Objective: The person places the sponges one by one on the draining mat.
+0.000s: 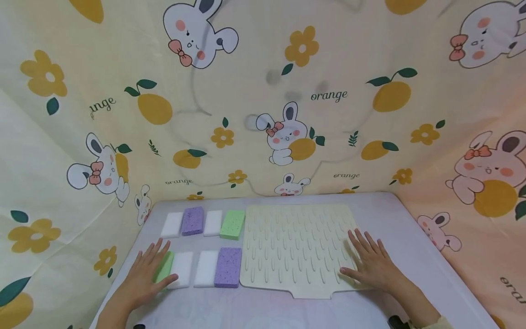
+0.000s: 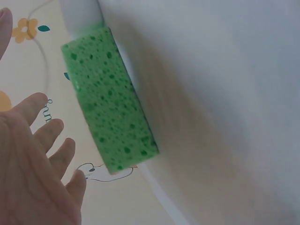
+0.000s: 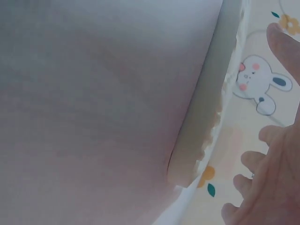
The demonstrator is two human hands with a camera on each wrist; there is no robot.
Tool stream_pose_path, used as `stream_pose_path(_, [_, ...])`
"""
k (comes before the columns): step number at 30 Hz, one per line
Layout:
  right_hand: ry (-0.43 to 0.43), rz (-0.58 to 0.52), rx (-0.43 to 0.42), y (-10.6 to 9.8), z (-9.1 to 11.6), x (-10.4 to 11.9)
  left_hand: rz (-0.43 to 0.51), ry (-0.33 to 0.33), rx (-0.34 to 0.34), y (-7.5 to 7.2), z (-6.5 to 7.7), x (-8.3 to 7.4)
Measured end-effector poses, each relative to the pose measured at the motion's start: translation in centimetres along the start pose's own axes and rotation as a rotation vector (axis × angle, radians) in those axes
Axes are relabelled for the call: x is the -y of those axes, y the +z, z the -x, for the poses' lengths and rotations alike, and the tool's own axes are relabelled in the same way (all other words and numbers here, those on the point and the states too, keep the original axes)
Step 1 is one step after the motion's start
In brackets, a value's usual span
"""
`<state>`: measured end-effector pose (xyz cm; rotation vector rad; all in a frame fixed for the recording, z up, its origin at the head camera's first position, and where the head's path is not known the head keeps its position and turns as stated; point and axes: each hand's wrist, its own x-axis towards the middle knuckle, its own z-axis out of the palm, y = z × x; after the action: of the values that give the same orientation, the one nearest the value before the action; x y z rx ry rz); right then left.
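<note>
My left hand (image 1: 144, 276) hovers with spread fingers over a green sponge (image 1: 165, 267) at the near left, holding nothing. In the left wrist view that green sponge (image 2: 110, 101) stands apart from the fingers. To its right lie a white sponge (image 1: 181, 269), another white one (image 1: 205, 268) and a purple sponge (image 1: 228, 267). Behind them is a second row: white (image 1: 172, 225), purple (image 1: 192, 221), white (image 1: 213, 223) and green (image 1: 233, 224). My right hand (image 1: 376, 265), fingers spread and grasping nothing, is over the right edge of a cream ridged mat (image 1: 296, 246).
A white table (image 1: 197, 308) bears everything. A cream curtain (image 1: 246, 68) printed with rabbits, oranges and flowers surrounds its back and sides. In the right wrist view the mat's edge (image 3: 199, 108) rises slightly above the tabletop (image 3: 93, 117).
</note>
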<state>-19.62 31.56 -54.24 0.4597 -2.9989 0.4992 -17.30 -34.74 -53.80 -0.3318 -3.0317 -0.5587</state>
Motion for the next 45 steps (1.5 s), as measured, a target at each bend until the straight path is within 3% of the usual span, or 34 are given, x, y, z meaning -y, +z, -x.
stream_pose_path(10, [0.003,0.035,0.057,0.2,0.7,-0.5,-0.027,0.035,-0.034,0.1,0.1,1.3])
stream_pose_path(17, [0.026,-0.07,0.102,0.2,1.3,-0.7,-0.042,0.037,0.008,-0.1,-0.2,1.8])
stream_pose_path(21, [0.036,-0.114,0.12,0.2,1.5,-0.8,-0.007,0.029,0.03,-0.1,0.1,2.2])
stream_pose_path(32, [0.031,-0.086,0.112,0.8,1.7,-1.1,0.113,0.022,0.078,-0.5,0.6,3.0])
stream_pose_path(45, [0.02,-0.066,0.115,0.4,1.2,-0.9,0.168,-0.028,0.153,-0.9,0.5,3.8])
